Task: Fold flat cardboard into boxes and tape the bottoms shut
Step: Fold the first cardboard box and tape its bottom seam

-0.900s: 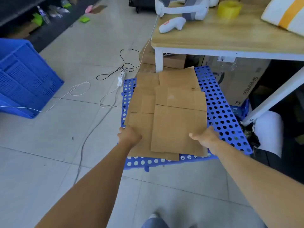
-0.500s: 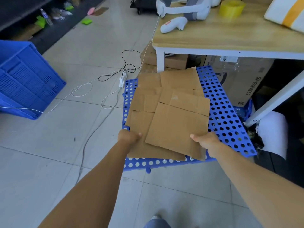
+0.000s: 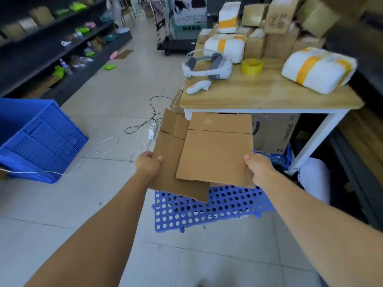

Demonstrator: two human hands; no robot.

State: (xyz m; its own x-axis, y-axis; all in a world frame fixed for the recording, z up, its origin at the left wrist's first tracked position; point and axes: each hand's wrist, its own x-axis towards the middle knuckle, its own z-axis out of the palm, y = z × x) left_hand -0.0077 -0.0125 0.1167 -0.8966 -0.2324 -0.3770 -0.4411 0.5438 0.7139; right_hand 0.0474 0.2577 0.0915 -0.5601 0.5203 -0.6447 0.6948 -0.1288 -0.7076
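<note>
Head cam: you're gripping flat cardboard sheets (image 3: 215, 150) w/ both hands, L hand (image 3: 148, 163) clenched on the left edge, R hand (image 3: 258, 167) pinching the right edge. Sheets are hanging above the blue perforated mat (image 3: 207, 208), in front of the wooden table (image 3: 259, 94). Tape roll (image 3: 252, 66) is sitting on the table.

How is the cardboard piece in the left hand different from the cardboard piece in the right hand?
The left piece lies underneath and reaches lower, toward the blue perforated mat; the right piece overlaps it on top. The left piece shows separate narrow flaps at its far end; the right piece shows one wide flap above a crease. The left hand grips the left edge, the right hand the right edge. Both are flat brown cardboard, held off the mat.
</note>
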